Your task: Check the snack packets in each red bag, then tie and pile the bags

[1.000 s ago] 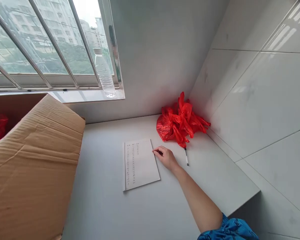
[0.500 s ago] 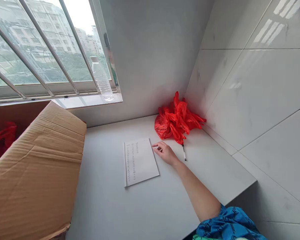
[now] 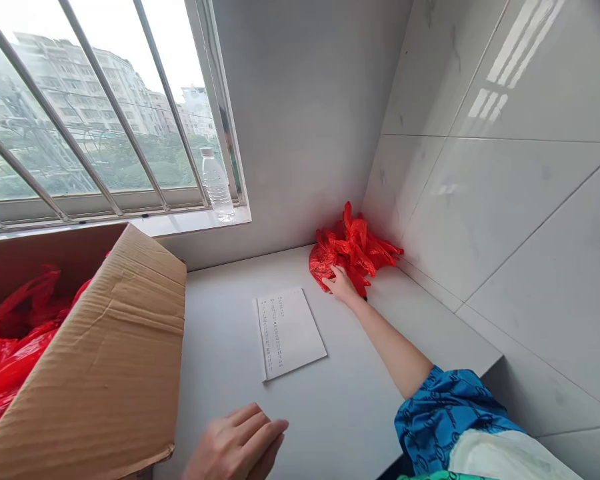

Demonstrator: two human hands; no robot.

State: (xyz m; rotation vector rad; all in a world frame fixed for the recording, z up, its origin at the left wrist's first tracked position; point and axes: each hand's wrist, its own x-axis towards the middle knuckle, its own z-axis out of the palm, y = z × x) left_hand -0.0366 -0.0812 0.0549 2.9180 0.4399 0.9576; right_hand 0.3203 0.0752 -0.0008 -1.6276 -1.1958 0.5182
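Observation:
My right hand (image 3: 342, 287) reaches to the front of a red plastic bag (image 3: 355, 243) in the corner, its fingers apart and touching the bag. Low in the view, my left hand (image 3: 240, 443) hovers over the white surface, fingers curled and pressed together; whether anything is inside them is hidden. Between the hands and the wall lies a white booklet (image 3: 296, 337) with rows of small print along its left part. Only a dark tip of the pen shows, beside my right wrist.
A cardboard box (image 3: 95, 360) with red plastic bags (image 3: 20, 340) inside stands at the left. On the windowsill is a clear bottle (image 3: 217, 183). Tiled wall (image 3: 520, 213) bounds the right side, and the white tabletop (image 3: 350, 413) ends at lower right.
My right hand has moved from the booklet's right edge to the red bag. My left hand has come into view at the bottom. The view has tilted up slightly, showing more of the box's inside.

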